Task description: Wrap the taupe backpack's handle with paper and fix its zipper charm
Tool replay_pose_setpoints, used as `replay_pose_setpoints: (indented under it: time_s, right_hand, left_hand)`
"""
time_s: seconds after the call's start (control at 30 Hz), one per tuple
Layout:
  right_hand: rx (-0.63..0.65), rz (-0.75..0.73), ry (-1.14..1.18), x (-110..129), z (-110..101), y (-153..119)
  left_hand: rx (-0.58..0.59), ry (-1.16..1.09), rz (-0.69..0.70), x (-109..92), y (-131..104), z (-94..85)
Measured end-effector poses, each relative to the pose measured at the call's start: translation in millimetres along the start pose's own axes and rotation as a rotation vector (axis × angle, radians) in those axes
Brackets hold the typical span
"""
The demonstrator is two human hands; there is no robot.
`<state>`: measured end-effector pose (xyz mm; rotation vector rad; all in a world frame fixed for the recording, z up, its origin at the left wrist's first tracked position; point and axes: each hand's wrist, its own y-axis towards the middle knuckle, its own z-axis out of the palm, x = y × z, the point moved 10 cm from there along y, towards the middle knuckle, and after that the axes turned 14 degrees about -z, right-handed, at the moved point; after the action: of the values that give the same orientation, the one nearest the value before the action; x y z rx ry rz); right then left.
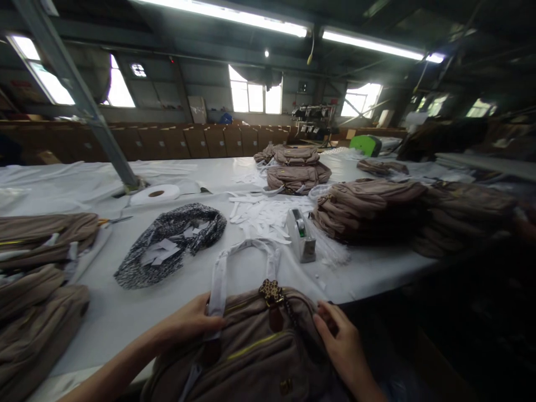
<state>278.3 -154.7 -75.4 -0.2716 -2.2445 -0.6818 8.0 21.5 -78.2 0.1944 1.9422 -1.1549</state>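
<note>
A taupe fabric handbag lies at the table's front edge, close to me. Its handle, wrapped in white paper, loops up over the table. From the top hangs a leopard-print, flower-shaped charm, and a yellow zipper crosses the front pocket. My left hand is closed on the bag's left upper edge at the base of the wrapped handle. At the right upper edge, my right hand grips the bag's side between thumb and fingers. Part of the bag runs out of view below.
A tape dispenser stands beyond the bag, beside white paper strips. Left of them lies a speckled scarf with paper pieces on it. Stacked bags are at right, more bags at left. A metal post rises at left.
</note>
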Motion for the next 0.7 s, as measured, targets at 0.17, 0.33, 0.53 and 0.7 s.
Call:
replay_pose_setpoints:
  time_s: [0.17, 0.33, 0.53, 0.7]
  right_hand:
    - [0.240, -0.221, -0.108, 77, 59, 55]
    - [0.329, -0.333, -0.143, 99, 115, 50]
    - [0.410, -0.500, -0.069, 110, 125, 21]
    - [0.379, -0.411, 0.160, 96, 105, 8]
  left_hand:
    - [-0.028, 0.126, 0.083, -17, -17, -12.7]
    - [-0.082, 0.150, 0.097, -11, -16, -29.9]
    - [-0.245, 0.300, 0.084, 4, -14, -45.3]
    - [-0.885, 0.535, 0.270, -17, -54, -49.7]
